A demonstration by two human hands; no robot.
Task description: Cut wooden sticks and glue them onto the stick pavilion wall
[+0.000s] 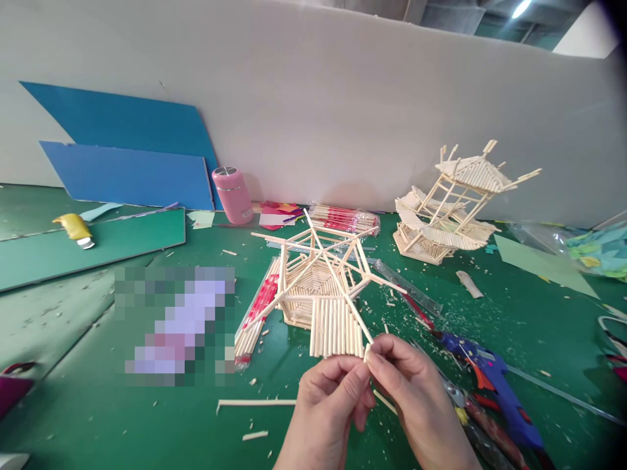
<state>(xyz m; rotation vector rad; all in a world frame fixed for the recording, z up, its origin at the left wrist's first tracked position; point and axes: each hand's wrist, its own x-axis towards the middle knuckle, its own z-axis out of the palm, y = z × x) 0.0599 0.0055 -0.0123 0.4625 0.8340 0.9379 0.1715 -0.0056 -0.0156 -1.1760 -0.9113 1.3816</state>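
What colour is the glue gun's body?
The glue gun has a blue body; it shows best in the head view, the only one.

Beyond your hands to the left, you have a pink flask beside two blue boards leaning on the wall, and a yellow tool on a green board; farther right of your hands, pale green paper.

Prob. a craft workshop: green worktop strewn w/ stick offcuts, e.g. L of the fingers; glue gun near, R of them; pkts of sticks & a pagoda-type stick model beyond, model to the R; blue boards further off, L. Plain partition beyond all that, ceiling lamp showing over its top, far R.
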